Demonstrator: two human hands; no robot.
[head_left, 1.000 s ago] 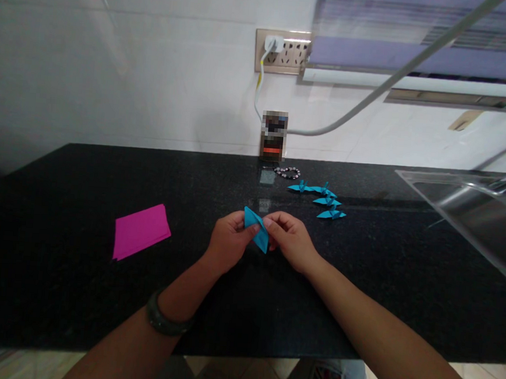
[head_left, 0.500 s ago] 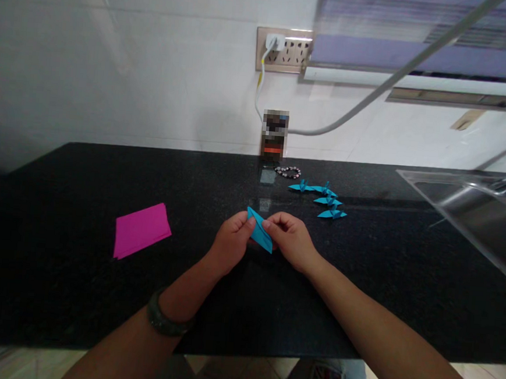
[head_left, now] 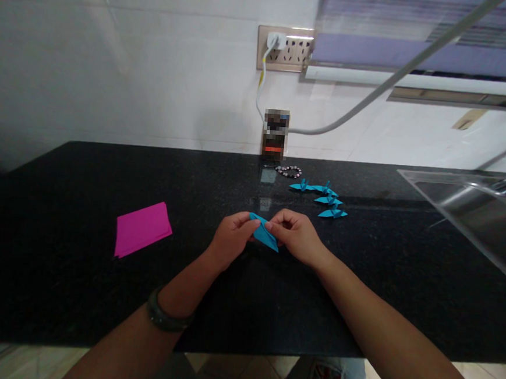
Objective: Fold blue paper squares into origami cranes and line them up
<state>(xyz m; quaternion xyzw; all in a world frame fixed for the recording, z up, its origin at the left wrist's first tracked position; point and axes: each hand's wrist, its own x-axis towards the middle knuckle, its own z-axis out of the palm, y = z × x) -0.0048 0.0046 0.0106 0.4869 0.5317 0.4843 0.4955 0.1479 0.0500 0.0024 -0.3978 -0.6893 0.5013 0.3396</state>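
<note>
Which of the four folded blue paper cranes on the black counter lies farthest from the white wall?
The rightmost folded blue paper crane, at the group's near end; the other three cranes sit closer to the white wall.

The blue paper point(head_left: 267, 240) is bright and folded into a small, long shape with pointy ends, and it leans so that one end goes up toward ten or eleven o'clock and the other goes down toward four or five o'clock. The left hand point(head_left: 231, 237) pinches it from the nine o'clock side and the right hand point(head_left: 299, 237) pinches it from the three o'clock side, with both thumbs on it, so some of it is hidden. It is over the black counter point(head_left: 244, 305), just under the middle of the view, near six o'clock.
</note>
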